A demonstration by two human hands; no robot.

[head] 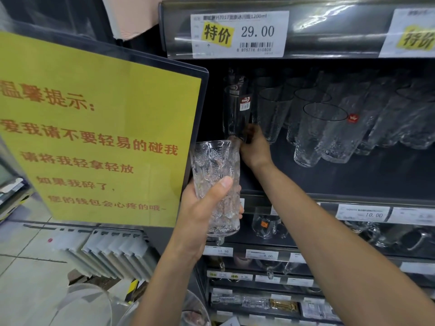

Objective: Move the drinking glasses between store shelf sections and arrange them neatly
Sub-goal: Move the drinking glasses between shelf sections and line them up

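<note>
Yellow sign, left: "温馨提示:", "请将我轻拿轻放".
Upper rail price tag: "特价", "29.00", "1200ml".
Second tag, far right: "特价".
Lower rail tag, right: "10.00".
Rail beneath, left tag: "11.50"; neighbouring tag: "8.00".

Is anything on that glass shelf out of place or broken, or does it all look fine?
Nothing looks broken or spilled. One oddity: a tall smooth glass at the shelf's left end stands beside rows of hammered tumblers, a different style. The right hand grips its base; the left hand holds a patterned glass.
</note>
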